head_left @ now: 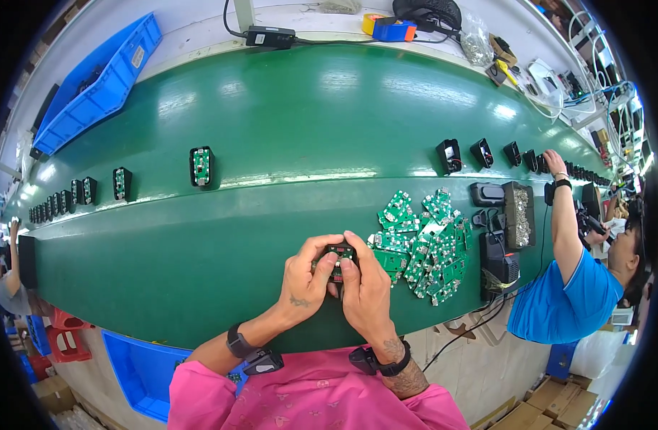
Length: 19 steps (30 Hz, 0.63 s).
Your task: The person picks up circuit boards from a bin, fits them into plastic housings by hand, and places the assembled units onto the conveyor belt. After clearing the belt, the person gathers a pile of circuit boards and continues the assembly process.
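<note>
Close to my body, both hands hold a small black plastic housing with a green circuit board (341, 251) in it. The fingers of my left hand (305, 278) wrap one side, with its thumb on the board. My right hand (366, 287) grips the other side, its thumb pressing beside the left one. My hands cover much of the housing. Just right of them lies a loose pile of green circuit boards (435, 247). Ahead to the left stands a black housing fitted with a board (201, 166). Black housings (449, 156) without a visible green board stand ahead to the right.
Right of the pile are a metal tray of small parts (518, 215) and a black cordless-tool battery or charger (498, 259). A co-worker in blue (569, 287) reaches toward the housing row. More filled housings (89, 190) line the left. A blue bin (99, 86) stands far left.
</note>
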Motion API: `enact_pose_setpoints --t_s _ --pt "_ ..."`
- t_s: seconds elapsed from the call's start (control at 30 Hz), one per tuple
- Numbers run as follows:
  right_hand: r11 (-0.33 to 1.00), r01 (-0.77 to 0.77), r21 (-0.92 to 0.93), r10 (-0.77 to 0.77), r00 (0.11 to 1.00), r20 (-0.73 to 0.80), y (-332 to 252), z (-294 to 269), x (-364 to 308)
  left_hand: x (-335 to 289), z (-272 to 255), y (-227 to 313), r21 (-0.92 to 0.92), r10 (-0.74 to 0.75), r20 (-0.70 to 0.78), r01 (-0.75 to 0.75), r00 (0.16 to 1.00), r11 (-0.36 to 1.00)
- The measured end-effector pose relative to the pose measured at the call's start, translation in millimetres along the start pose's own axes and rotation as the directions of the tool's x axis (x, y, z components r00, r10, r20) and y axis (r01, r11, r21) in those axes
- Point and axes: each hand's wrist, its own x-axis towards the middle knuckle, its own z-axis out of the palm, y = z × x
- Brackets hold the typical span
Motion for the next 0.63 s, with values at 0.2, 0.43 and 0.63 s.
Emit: enact_pose_setpoints --t_s 0.2,0.43,0.63 --pt "0.998 -0.017 0.055 0.02 0.999 -0.041 -5 7 -4 -4 -1 -3 0.189 0.202 -0.018 -0.195 0.979 0.962" --pt "0.931 0.364 -0.031 -0.362 0.91 -0.202 7 14 0 -7 0 -6 0.333 0.589 0.01 -0.558 0.808 0.76" --pt "0.989 0.146 -0.032 -0.148 0.988 -0.053 2 13 9 -3 -5 -4 0.378 0.38 -0.102 -0.318 0.919 0.87"
